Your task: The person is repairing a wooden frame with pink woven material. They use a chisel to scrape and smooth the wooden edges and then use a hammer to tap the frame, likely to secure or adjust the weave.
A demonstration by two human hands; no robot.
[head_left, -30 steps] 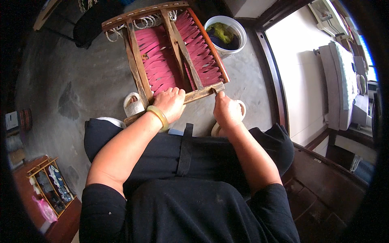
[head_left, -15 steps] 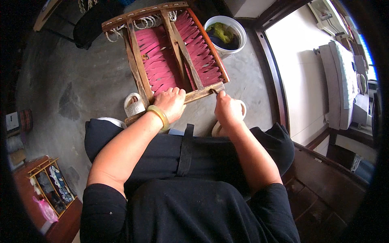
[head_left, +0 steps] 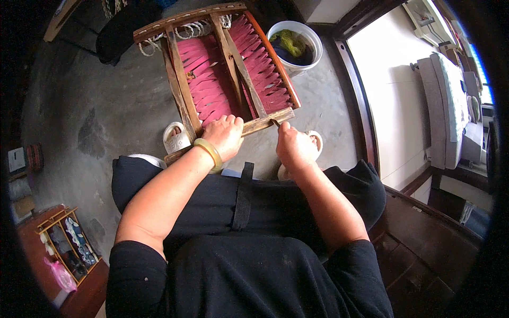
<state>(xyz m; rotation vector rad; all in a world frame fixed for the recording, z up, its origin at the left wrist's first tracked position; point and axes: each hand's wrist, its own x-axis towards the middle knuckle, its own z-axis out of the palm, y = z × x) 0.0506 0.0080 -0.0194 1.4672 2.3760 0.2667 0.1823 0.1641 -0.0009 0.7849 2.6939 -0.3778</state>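
In front of me leans a wooden frame [head_left: 261, 124] with crossing slats, laced across with pink fabric strips [head_left: 208, 80] and white cord at its far end. My left hand [head_left: 224, 139], with a pale bangle at the wrist, is closed over the frame's near rail. Close to that rail's right end, my right hand [head_left: 296, 147] is in a fist around a small dark tool [head_left: 275, 123]. Only the tool's thin tip shows, touching the rail or just at it; the fingers hide the rest. The frame's near left corner lies partly under my left forearm.
A white bucket [head_left: 319, 52] holding green and dark material stands beyond the frame's right side. My feet, in pale slippers [head_left: 176, 137], flank the near rail. A dark chair [head_left: 114, 40] is at the far left, a small rack [head_left: 69, 246] at lower left. A dark door frame [head_left: 360, 100] runs along the right.
My right hand has shifted slightly left along the near rail, bringing the dark tool's tip with it. My left hand and the frame stay nearly in place.
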